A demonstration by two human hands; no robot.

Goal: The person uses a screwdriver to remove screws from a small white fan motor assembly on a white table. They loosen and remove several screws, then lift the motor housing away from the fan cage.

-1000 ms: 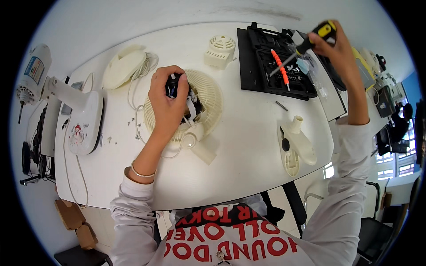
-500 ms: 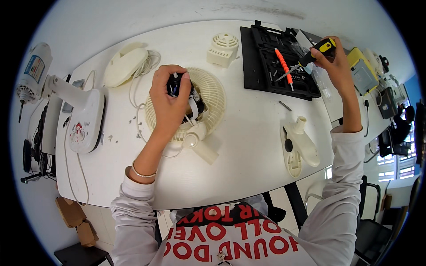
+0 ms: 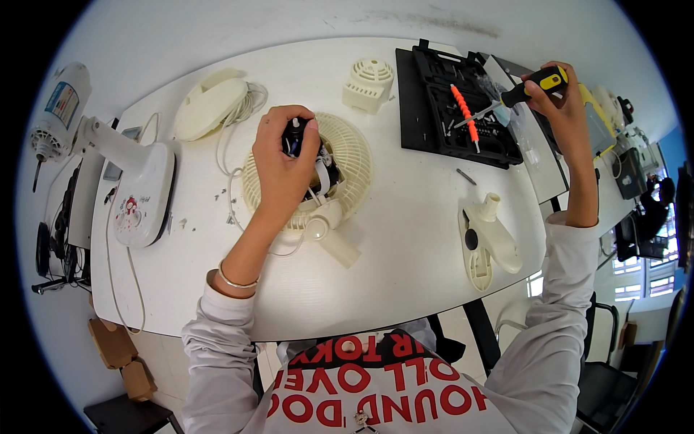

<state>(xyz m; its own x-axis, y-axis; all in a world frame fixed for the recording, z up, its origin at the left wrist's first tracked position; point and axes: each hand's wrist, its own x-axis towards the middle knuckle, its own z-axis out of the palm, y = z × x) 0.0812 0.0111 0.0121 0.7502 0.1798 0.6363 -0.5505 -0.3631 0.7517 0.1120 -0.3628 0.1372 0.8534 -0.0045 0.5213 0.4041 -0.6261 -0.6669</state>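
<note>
The work looks partway along: the fan is opened up, and whether it is coming apart or going together cannot be told from the pictures. Its slotted cover [image 3: 369, 87] lies loose at 1 o'clock from the fan, the stand parts [image 3: 491, 235] at 4 o'clock, a rounded shell [image 3: 210, 108] with coiled cord at 10, and small screws [image 3: 224, 194] at 8. Left to deal with, I judge, are the bare motor [image 3: 293, 137] and the neck [image 3: 319, 228], both with the cream fan cage [image 3: 354, 173] on the counter [image 3: 405, 253], left of its middle.

The left hand [image 3: 284, 163] has its fingers curled round the motor from above. The right hand [image 3: 570, 119] has its fingers grasping a yellow-and-black screwdriver [image 3: 538, 85], its shaft slanting over the open tool case [image 3: 499, 153] at 2 o'clock. Its tip is near the orange rod [image 3: 463, 108]; contact cannot be told.

Against a second ago, the right hand is lower and the screwdriver lies flatter. The left hand keeps the same grip, and the whole view shifts slightly.
</note>
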